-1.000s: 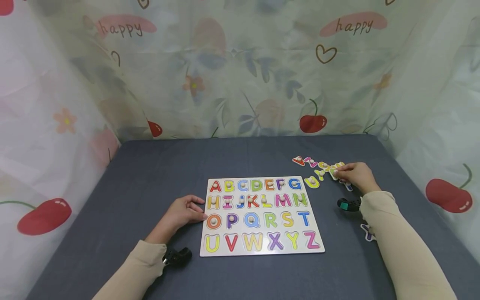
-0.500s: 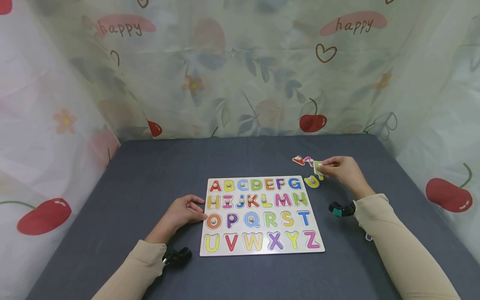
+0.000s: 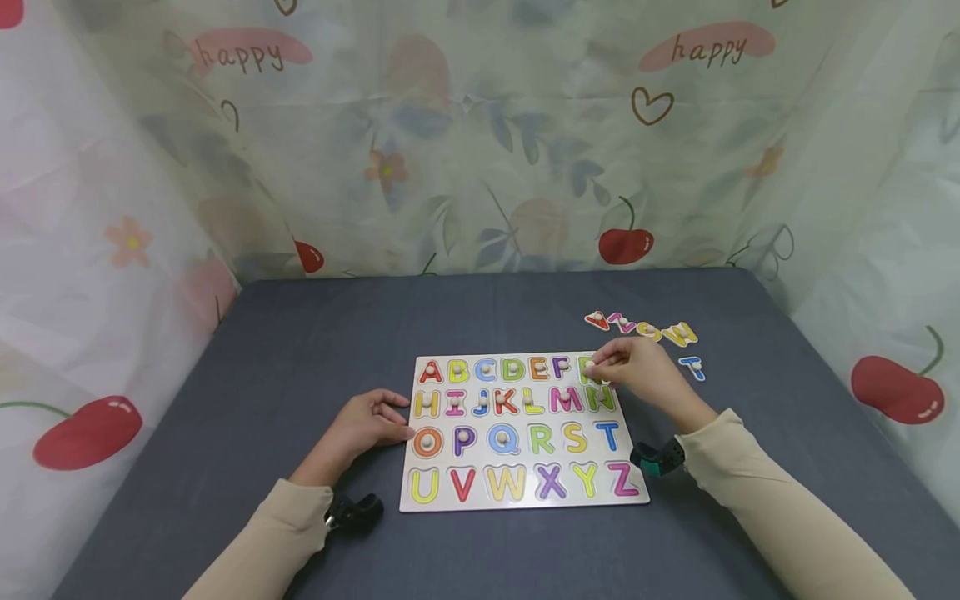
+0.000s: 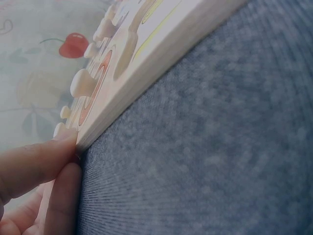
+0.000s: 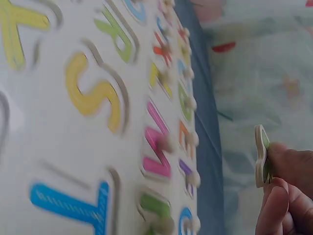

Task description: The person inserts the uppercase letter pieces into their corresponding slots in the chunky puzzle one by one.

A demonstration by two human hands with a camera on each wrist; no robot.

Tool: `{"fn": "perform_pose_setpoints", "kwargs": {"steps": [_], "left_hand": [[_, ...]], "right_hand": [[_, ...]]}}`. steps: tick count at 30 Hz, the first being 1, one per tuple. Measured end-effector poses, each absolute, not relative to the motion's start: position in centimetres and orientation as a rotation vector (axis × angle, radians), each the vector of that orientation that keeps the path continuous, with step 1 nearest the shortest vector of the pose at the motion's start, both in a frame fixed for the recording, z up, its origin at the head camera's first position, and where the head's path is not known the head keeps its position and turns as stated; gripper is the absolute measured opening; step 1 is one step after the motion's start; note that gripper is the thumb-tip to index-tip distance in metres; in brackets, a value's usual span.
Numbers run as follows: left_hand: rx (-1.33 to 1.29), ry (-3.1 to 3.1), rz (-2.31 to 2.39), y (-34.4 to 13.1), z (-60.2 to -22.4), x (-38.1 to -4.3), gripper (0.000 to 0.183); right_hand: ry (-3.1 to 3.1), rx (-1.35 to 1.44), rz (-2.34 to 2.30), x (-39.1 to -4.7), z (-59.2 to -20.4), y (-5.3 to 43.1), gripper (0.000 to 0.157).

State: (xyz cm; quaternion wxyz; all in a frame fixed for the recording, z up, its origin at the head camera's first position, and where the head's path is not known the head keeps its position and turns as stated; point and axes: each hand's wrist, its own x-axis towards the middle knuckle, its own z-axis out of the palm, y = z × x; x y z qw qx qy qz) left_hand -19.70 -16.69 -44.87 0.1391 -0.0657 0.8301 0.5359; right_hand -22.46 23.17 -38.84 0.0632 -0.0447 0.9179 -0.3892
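A white alphabet puzzle board [image 3: 517, 458] lies on the table, knobbed pieces filling its upper rows and part of the third row. My right hand [image 3: 645, 371] pinches a green letter R piece [image 5: 264, 154], held raised over the board's upper right corner. It overlaps the G there in the head view. At the left edge of the board, my left hand [image 3: 367, 427] grips the rim, thumb [image 4: 36, 164] on top and a finger against the side. The R recess [image 3: 541, 439] and S recess [image 3: 575, 438] show bare.
Loose letter pieces lie beyond the right hand: a red V [image 3: 597, 321], a pink Z [image 3: 622, 322], a yellow S [image 3: 648, 332], a yellow W [image 3: 680, 334] and a blue T [image 3: 693, 367]. A patterned curtain [image 3: 480, 167] surrounds the dark table [image 3: 322, 333].
My right hand has picked the green R out of the loose pieces and carried it left to the board. The U and Y pieces are now hidden behind it. My left hand has stayed put.
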Motion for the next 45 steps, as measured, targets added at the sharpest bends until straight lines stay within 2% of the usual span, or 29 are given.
{"fn": "perform_pose_setpoints", "kwargs": {"steps": [16, 23, 45], "left_hand": [[-0.166, 2.367, 1.568, -16.8, -44.7, -19.6, 0.049], [-0.168, 2.374, 1.561, -16.9, -44.7, -19.7, 0.049], [-0.162, 2.378, 1.562, -16.8, -44.7, -19.7, 0.050]], "right_hand": [[2.602, -0.277, -1.168, -18.7, -42.2, 17.2, 0.015], [2.604, -0.305, -1.175, -18.2, -43.2, 16.7, 0.016], [2.588, -0.255, -1.145, -18.1, -43.1, 16.1, 0.015]]}}
